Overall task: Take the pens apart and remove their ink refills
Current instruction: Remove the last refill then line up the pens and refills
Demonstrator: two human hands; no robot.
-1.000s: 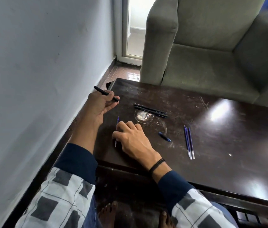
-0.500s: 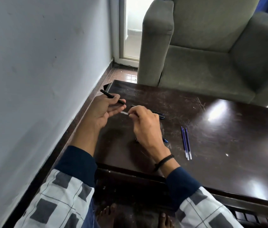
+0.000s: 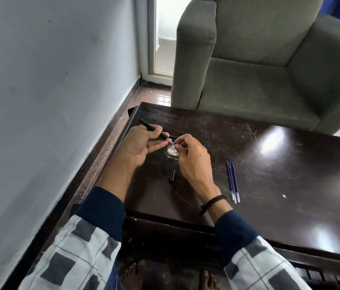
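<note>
Head view: my left hand (image 3: 142,147) grips the black pen barrel (image 3: 150,127) above the table (image 3: 290,185). My right hand (image 3: 194,162) pinches the pale refill end (image 3: 171,141) at the barrel mouth. Risk: a pull off the barrel's axis may bend the thin refill, or the pinch may slip on so short an end. No container is visible; three blue refills (image 3: 233,182) and a black pen piece (image 3: 172,174) lie loose on the table, free to roll.
</note>
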